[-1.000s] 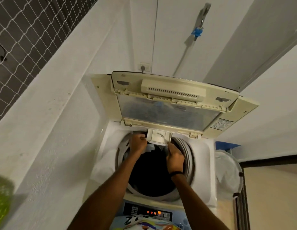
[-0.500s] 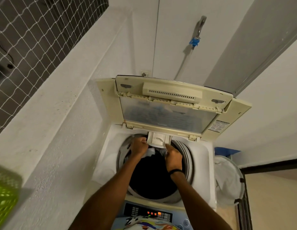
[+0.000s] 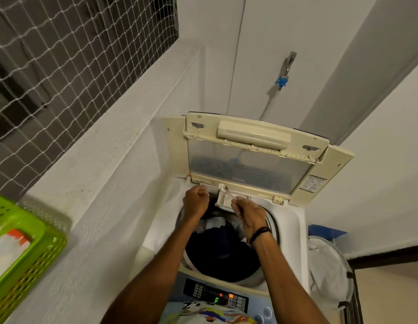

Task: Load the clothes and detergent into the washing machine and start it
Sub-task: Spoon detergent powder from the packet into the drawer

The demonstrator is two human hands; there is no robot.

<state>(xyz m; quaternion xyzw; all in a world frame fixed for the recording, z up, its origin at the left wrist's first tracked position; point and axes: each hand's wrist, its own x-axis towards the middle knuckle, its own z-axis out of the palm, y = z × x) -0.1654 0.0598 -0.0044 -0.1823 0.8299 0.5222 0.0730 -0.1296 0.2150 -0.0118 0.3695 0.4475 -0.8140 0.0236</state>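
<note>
Over the drawer (image 3: 226,199), your right hand (image 3: 249,212) now pinches a spoon (image 3: 227,192), tipping detergent. Left hand (image 3: 196,202) clenched, contents hidden. Clothes (image 3: 221,249) are already loaded.

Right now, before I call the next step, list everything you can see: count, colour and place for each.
washing machine: one, white body, centre, lid raised.
lid: one, cream frame with clear pane, propped up at the back.
detergent drawer: one, cream, at the tub's back rim, pulled out.
spoon: one, white, over the drawer, held by the right hand.
clothes: a heap, mostly dark, some pale, inside the tub.
control panel: one, dark with lit orange and green signs, front edge.
basket: one, green, on the ledge at left.
laundry bin: one, white, right of the machine.
tap: one, metal with blue fitting, back wall.
netting: one, white, upper left.
left hand: one, fingers curled, at the tub's back rim.
right hand: one, pinches the spoon.
</note>
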